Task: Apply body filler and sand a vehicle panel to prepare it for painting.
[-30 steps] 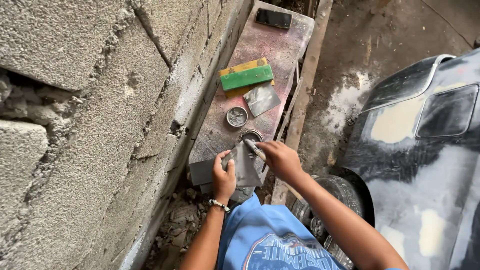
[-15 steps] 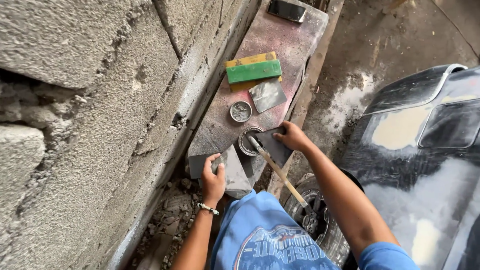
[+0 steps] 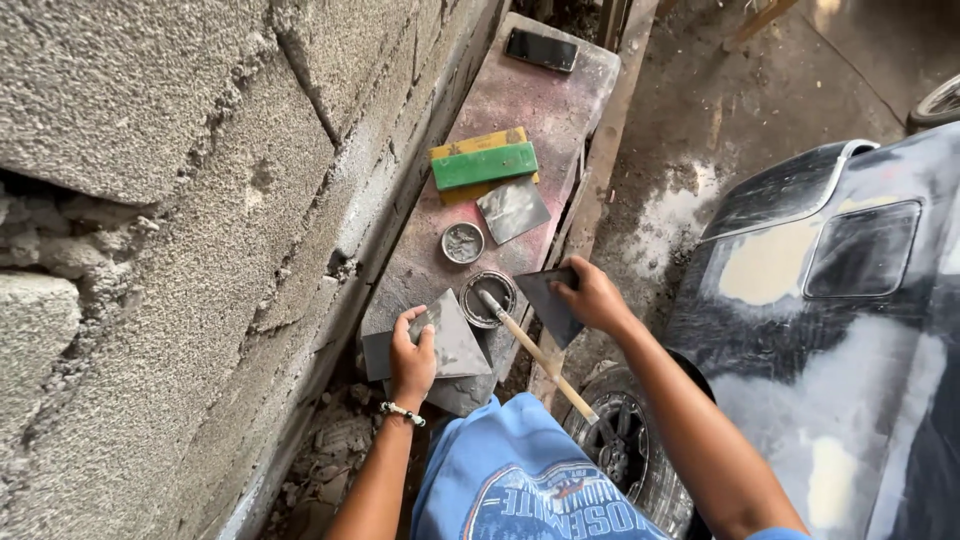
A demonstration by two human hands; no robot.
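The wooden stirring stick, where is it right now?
In the head view, the wooden stirring stick leans in the small round tin on the bench, between the left hand and the right hand.

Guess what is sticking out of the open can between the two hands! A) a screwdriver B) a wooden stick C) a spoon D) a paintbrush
B: a plain wooden stick leans in the can, its top end slanting toward the person; the right hand beside it holds a dark flat spreader instead.
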